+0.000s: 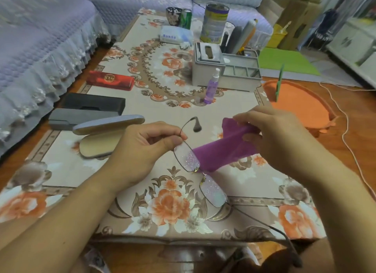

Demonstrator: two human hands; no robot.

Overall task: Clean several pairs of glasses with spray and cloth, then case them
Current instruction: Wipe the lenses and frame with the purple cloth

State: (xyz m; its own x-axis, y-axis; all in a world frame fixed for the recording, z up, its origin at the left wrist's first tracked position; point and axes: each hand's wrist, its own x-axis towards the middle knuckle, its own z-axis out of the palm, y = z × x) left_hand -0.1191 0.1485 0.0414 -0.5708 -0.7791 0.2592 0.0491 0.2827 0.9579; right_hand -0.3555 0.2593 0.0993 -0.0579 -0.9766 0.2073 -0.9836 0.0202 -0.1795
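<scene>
Above the counter's (61, 171) near edge, our left hand (142, 150) pinches the glasses (200, 171) at one lens corner, droplets speckling both lenses, while our right hand (270, 138) grips the purple cloth (221, 150) draped against that lens. Farther back stand the open case (101, 138), three closed cases and the spray bottle (211, 87).

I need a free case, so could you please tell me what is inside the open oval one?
The open oval case shows only its pale beige lining; no glasses. The left hand covers its right end.
</scene>
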